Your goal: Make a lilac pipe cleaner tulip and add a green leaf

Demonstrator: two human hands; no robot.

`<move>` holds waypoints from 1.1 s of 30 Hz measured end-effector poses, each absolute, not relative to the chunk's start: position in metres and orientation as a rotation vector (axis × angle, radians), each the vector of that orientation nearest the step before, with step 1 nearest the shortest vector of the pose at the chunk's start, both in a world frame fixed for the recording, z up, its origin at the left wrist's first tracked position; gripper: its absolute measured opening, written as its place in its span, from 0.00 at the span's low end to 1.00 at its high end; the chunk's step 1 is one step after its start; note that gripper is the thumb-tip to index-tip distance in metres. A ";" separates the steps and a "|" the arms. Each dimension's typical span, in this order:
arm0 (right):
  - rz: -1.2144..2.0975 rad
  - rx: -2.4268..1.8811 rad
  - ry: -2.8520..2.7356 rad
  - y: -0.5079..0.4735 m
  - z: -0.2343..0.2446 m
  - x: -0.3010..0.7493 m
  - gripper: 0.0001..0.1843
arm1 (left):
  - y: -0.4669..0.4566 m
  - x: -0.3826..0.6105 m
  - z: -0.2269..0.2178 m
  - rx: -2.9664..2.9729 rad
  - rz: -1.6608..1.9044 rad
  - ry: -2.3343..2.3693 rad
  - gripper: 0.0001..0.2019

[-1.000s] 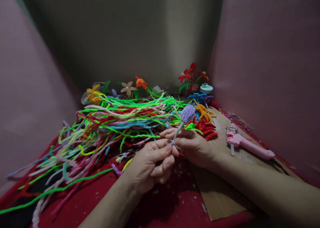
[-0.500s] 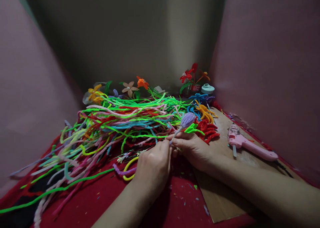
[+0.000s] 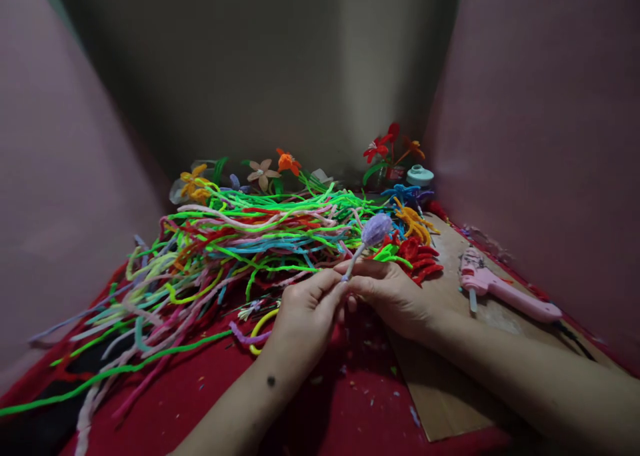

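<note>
A lavender pipe-cleaner flower bud [image 3: 377, 230] on a thin pale stem points up and to the right. Both hands pinch the lower end of that stem, their fingertips meeting. My left hand [image 3: 311, 313] is closed on it from the left, thumb uppermost. From the right, my right hand [image 3: 393, 295] grips the same stem between thumb and fingers; its other fingers are partly hidden. Just behind the hands lies a large heap of coloured pipe cleaners [image 3: 280, 233]. Red pipe-cleaner petals [image 3: 417, 259] rest beyond my right hand.
A pink glue gun [image 3: 505, 295] lies on a brown board [image 3: 450, 396] at the right. Finished pipe-cleaner flowers [image 3: 263, 173] and a pale teal-lidded container [image 3: 419, 175] stand at the back. Scraps dot the red cloth [image 3: 200, 403]. Pink panels [image 3: 540, 109] close in both sides.
My left wrist has turned, bringing the thumb side up. The bud sits slightly higher and further right, and the view has shifted a little.
</note>
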State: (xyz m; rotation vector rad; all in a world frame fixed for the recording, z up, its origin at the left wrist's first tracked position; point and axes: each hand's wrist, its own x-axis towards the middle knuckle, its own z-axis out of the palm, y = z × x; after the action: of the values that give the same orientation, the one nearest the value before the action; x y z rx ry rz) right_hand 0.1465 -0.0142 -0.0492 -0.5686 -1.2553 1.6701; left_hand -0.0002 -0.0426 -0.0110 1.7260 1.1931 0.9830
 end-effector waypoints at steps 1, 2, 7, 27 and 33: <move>1.684 -0.560 -1.267 -0.014 -0.049 0.147 0.12 | -0.043 0.000 -0.009 1.597 0.970 1.155 0.14; 1.697 -0.553 -1.270 -0.014 -0.050 0.148 0.13 | -0.043 0.000 -0.007 1.472 0.951 1.118 0.13; 1.707 -0.526 -1.209 -0.012 -0.054 0.150 0.12 | -0.043 -0.002 -0.009 1.105 0.865 0.940 0.11; 1.558 -0.669 -1.099 -0.018 -0.046 0.145 0.07 | -0.043 0.002 -0.028 2.044 0.994 1.322 0.05; 1.471 -0.768 -1.209 -0.019 -0.044 0.145 0.08 | -0.039 -0.003 -0.041 2.460 1.065 1.347 0.07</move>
State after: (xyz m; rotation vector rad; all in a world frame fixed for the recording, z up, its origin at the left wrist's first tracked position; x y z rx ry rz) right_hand 0.1448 -0.0186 -0.0442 -0.7679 -1.2093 1.4706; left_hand -0.0034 -0.0385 -0.0412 2.4598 1.3467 1.0651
